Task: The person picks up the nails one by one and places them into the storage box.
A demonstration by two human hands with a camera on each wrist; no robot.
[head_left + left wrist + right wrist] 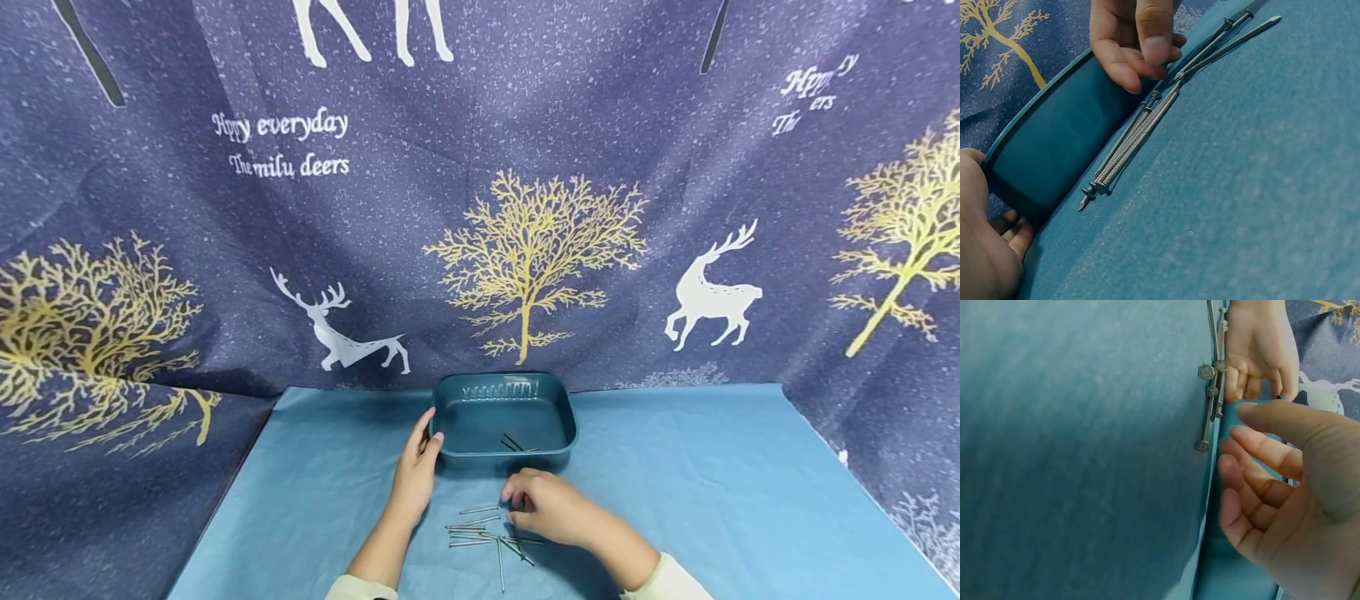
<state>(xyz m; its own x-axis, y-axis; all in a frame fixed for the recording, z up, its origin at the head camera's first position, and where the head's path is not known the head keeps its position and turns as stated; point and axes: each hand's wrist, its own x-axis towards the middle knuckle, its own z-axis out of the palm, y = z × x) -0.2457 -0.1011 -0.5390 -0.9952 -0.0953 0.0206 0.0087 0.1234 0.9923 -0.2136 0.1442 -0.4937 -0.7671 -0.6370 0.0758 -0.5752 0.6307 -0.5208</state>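
A dark teal rectangular tray (504, 455) stands at the back of the table, with a few nails (513, 442) lying in it. At its front left corner my left hand (415, 475) holds the tray, thumb at the rim and other fingers low along the outside wall. Several long metal nails (468, 533) lie in a loose pile on the cloth in front of the tray. My right hand (551, 507) hovers at the right of the pile, near the tray's front wall. Its fingers (1260, 450) are loosely bent, with nothing between them in the right wrist view.
A light blue cloth (675, 467) covers the table. Behind the tray hangs a dark blue curtain (600, 125) printed with trees and deer; its lower edge meets the table's back edge.
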